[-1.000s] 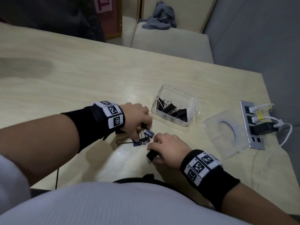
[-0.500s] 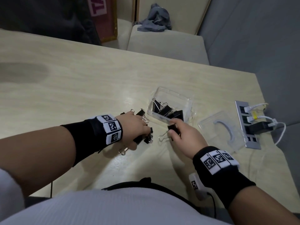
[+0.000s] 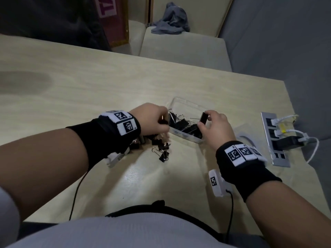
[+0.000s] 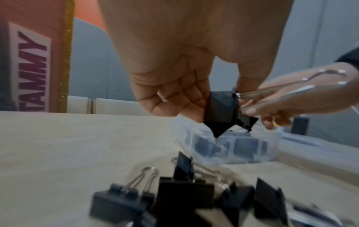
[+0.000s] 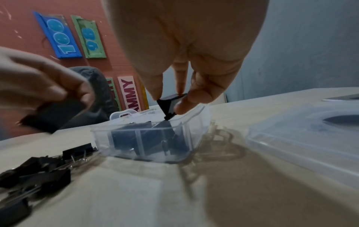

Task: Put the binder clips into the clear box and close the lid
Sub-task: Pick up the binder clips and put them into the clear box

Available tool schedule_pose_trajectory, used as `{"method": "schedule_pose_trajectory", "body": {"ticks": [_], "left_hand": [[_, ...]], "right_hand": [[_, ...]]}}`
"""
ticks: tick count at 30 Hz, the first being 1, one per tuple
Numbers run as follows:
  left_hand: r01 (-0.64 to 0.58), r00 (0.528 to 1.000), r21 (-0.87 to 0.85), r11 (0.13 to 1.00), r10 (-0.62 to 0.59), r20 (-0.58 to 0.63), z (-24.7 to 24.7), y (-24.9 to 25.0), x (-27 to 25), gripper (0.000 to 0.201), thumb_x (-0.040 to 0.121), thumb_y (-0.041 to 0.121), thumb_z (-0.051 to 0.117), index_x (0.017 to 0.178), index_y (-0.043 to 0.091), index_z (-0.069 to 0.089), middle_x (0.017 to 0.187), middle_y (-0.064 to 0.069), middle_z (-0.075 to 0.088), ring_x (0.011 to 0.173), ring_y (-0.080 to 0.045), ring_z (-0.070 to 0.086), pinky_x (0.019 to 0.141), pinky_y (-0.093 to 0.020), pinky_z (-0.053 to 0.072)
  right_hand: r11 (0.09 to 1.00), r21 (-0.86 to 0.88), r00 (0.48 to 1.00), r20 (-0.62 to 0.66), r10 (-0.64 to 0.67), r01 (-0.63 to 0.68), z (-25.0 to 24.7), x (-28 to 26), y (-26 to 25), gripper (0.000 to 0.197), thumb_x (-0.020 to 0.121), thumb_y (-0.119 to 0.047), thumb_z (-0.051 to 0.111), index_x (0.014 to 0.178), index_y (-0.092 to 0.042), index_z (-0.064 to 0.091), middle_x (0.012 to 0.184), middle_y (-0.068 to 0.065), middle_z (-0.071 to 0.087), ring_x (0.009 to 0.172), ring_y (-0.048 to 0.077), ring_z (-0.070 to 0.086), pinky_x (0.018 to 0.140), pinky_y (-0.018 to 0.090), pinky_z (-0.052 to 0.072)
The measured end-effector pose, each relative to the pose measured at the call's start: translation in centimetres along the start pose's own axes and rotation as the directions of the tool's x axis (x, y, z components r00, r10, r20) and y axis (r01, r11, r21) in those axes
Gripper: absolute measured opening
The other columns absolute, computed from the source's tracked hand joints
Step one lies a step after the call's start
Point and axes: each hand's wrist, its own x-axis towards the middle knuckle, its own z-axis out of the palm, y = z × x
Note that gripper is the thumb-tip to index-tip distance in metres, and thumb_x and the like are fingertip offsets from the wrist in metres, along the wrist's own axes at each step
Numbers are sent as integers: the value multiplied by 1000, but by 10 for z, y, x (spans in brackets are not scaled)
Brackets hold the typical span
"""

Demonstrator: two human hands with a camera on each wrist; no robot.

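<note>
The clear box (image 3: pixel 186 102) (image 5: pixel 147 138) stands open on the table with several black binder clips (image 3: pixel 180 125) inside. My right hand (image 3: pixel 215 127) pinches a black binder clip (image 3: pixel 203 118) (image 5: pixel 168 106) just above the box's right end. My left hand (image 3: pixel 152 119) (image 4: pixel 180 86) grips another black clip (image 4: pixel 221 110) at the box's left end. Several loose clips (image 3: pixel 162 149) (image 4: pixel 186 195) lie on the table below my left hand. The clear lid (image 3: pixel 245 140) (image 5: pixel 303 133) lies flat to the right of the box, partly hidden by my right wrist.
A grey power strip (image 3: pixel 274 138) with plugged cables sits at the table's right edge. Chairs with a grey cloth (image 3: pixel 170 20) stand beyond the far edge. Thin black cables (image 3: pixel 77 192) run from my wrist cameras across the near table.
Both hands have moved up from the loose pile to the box. The right hand carried its clip over the box's right end; the left brought a clip to the left end.
</note>
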Motion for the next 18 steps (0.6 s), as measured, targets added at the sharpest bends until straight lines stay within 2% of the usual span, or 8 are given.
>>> {"method": "schedule_pose_trajectory", "body": {"ticks": [4,9,12,15,18], "left_hand": [[150,973,-170,974,-176,-149,-2,10,24,28,81,39,61,99,19,63,91,-1,68,85,-21,61,70,-28,46],[156,973,-109,982,-172,-156,11,19,40,39,90,36,56,120,10,52,105,-12,66,100,-31,60,72,-31,40],[104,979,-47,993,-111,-172,19,18,38,41,91,34,56,124,11,50,118,-13,57,103,-32,59,80,-34,44],[-49,980,117,992,70,-187,27,16,29,41,88,34,59,125,20,51,124,-8,50,108,-30,54,85,-40,49],[-164,978,292,942,195,-80,33,12,21,38,86,34,58,123,27,54,127,-1,49,113,-26,47,86,-41,46]], "right_hand": [[998,-62,999,34,-17,19,1,-1,-5,41,87,-30,57,126,-22,48,125,10,49,104,30,58,87,37,46],[995,-81,997,52,62,-58,2,2,-6,41,86,-30,54,124,-16,51,127,10,47,105,29,56,87,35,43],[993,-103,995,77,65,-57,1,4,-2,40,90,-32,49,126,-14,52,129,12,46,106,30,56,87,35,43],[994,-99,996,72,44,-37,1,3,-1,40,92,-32,48,129,-17,49,131,12,46,107,32,56,88,35,43],[994,-106,996,90,0,10,1,-1,0,38,95,-32,44,133,-25,46,131,10,44,105,30,57,88,36,44]]}}
